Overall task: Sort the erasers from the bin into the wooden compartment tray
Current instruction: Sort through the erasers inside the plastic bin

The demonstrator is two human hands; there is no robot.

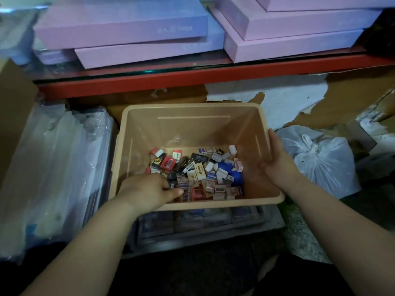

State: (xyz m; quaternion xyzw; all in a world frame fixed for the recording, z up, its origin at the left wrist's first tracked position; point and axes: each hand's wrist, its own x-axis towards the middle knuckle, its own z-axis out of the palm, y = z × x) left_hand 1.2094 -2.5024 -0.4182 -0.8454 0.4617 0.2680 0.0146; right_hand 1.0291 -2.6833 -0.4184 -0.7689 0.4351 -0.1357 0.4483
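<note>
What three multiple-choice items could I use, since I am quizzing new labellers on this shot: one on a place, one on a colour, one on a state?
1. Where is the white bag relative to the bin?
A. to its left
B. inside it
C. to its right

2. What colour are the boxes on the shelf?
A. green
B. pink
C. black

3. What is the right hand doing?
A. gripping the bin's right wall
B. hanging free
C. lifting an eraser

Answers:
1 C: the bag sits beyond the bin's right wall.
2 B: the stacked boxes are all pink.
3 A: the hand clasps the wall at the rim, with the thumb inside.
</note>
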